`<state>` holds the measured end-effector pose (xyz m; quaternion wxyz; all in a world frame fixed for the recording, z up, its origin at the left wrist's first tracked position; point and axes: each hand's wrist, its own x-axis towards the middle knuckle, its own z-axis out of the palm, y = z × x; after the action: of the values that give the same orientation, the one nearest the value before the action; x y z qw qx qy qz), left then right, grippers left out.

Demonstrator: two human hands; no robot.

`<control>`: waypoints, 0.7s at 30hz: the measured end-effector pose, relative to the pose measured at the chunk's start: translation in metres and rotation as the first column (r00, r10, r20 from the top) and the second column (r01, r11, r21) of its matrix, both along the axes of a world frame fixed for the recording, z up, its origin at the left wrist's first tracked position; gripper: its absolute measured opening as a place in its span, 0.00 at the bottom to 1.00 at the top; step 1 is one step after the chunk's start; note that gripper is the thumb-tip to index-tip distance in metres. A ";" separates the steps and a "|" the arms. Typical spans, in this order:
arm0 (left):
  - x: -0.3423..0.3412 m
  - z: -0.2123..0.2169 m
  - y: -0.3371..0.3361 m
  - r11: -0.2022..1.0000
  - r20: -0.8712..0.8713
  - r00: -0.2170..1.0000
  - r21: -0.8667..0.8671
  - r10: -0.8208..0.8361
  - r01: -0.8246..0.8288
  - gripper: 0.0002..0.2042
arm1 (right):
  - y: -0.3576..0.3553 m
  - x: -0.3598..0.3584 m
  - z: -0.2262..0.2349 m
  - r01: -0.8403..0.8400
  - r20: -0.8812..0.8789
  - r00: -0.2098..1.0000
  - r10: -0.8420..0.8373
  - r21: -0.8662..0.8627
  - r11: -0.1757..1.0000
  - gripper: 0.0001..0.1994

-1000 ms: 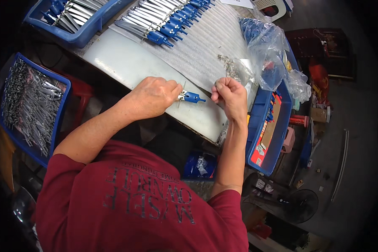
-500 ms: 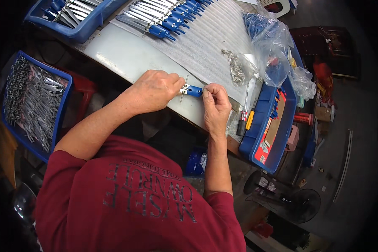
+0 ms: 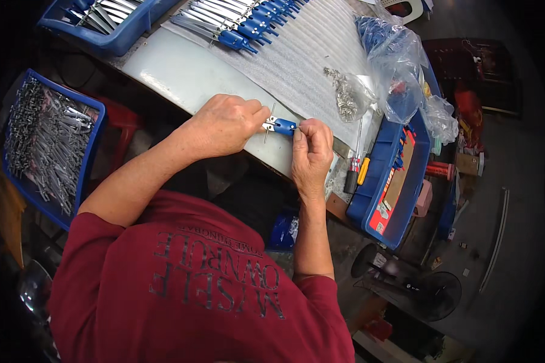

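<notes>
Over the near edge of the white work surface, my left hand (image 3: 229, 126) is closed around the metal end of a small blue-and-silver part (image 3: 283, 126). Its blue end points right, and a thin metal rod crosses it beside my fingers. My right hand (image 3: 313, 147) has thumb and forefinger pinched together at the blue tip; whatever is between them is too small to make out. Beyond my hands, several similar metal strips with blue ends (image 3: 248, 30) lie in a row on a white foam sheet (image 3: 309, 63).
Small metal pieces (image 3: 347, 100) sit in a clear bag on the foam. Right of my hand lie a screwdriver (image 3: 352, 175), a yellow-handled tool (image 3: 363, 171) and a blue bin (image 3: 362, 202). Two more blue bins of metal parts stand at left, one low (image 3: 97, 151), one on the table (image 3: 124, 43).
Both hands stay at the part with nearly the same grip. The whole view has shifted slightly; the right fingers remain pinched at the blue tip.
</notes>
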<state>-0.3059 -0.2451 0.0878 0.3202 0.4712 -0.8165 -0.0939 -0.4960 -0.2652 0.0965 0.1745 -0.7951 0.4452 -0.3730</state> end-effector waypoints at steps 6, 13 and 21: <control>-0.002 0.004 0.001 1.000 0.015 1.000 -0.025 0.008 -0.007 0.07 | 0.002 -0.002 0.008 -0.023 -0.105 0.994 0.017 -0.054 0.998 0.03; -0.003 0.001 0.002 0.996 0.066 0.997 -0.080 0.034 -0.029 0.06 | 0.002 -0.001 0.013 -0.070 -0.187 0.980 0.061 -0.046 0.996 0.03; -0.003 -0.002 0.002 0.995 0.094 0.995 -0.092 0.042 -0.034 0.05 | 0.001 0.002 0.015 -0.080 -0.241 0.969 0.058 -0.082 0.993 0.03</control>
<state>-0.3094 -0.2429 0.0855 0.3035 0.4756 -0.8252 -0.0281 -0.4936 -0.2637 0.1111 0.0960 -0.8563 0.4174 -0.2885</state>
